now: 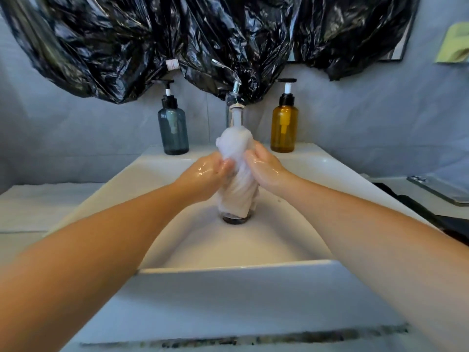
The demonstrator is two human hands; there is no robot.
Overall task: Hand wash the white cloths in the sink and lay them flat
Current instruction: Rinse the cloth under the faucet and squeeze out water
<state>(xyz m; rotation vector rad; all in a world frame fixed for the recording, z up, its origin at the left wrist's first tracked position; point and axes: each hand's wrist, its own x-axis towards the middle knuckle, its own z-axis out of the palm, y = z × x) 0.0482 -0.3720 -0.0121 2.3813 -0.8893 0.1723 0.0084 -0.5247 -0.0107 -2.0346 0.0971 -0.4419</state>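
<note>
Cloth, bunched and twisted, sits gripped between left hand and right hand; tap runs onto it just above, drain below. Rinsing seems underway; wringing, then laying flat, should follow.

2 hands; 1 twisted white cloth; 2 pump btls; 1 sink
</note>
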